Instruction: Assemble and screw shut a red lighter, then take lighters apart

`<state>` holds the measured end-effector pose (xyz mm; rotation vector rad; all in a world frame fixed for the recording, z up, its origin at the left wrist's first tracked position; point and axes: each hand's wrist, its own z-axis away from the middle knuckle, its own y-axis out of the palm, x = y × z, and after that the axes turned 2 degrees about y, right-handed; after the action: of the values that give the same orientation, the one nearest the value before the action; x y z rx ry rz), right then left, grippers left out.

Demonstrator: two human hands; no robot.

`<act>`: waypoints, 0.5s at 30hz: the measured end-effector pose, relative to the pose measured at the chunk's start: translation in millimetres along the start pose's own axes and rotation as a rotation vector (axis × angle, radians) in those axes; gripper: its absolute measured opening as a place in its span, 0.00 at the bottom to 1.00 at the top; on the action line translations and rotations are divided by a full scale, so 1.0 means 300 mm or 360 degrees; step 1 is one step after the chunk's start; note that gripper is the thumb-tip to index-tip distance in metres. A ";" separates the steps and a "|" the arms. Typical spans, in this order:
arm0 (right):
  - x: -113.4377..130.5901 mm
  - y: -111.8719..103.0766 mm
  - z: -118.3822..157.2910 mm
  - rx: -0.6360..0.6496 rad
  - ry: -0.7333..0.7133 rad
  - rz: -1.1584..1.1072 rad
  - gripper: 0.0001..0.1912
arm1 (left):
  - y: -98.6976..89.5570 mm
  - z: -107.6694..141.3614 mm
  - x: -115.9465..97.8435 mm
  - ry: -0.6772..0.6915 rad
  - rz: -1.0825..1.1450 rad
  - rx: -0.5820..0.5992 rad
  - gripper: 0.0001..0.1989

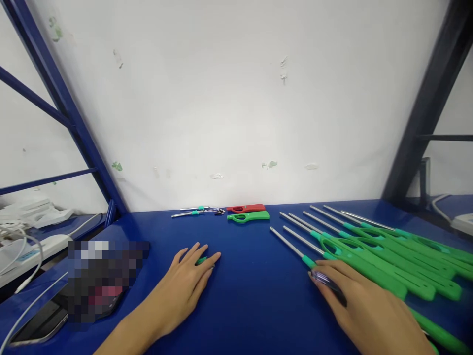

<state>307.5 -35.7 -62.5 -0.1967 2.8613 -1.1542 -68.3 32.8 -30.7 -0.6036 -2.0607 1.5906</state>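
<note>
My left hand [186, 281] lies palm down on the blue table, fingers somewhat apart, with a small green piece [201, 261] showing between them. On the right, my right hand [354, 301] is closed around a dark, glossy object [328, 286] at the near end of a green lighter with a metal tube [286, 241]; its handle is mostly hidden under the hand. Beside that hand, several green lighters [384, 256] lie in a slanted row, tubes pointing to the back left.
A red lighter body [254, 208] and a green lighter body [254, 216] lie by the wall, near loose metal tubes [188, 213] with wires. At left are a phone [40, 320], a blurred-out item [103, 281] and white cables [35, 296]. Blue metal posts [74, 128] flank the table [244, 315].
</note>
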 end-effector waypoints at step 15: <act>0.093 -0.007 0.000 0.0169 -0.0330 -0.0175 0.19 | -0.043 -0.001 -0.043 0.0166 -0.0061 -0.0309 0.23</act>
<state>280.1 -41.0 -60.8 -0.4453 2.6309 -1.2213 -58.6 22.2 -19.4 -0.6952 -2.1494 1.3188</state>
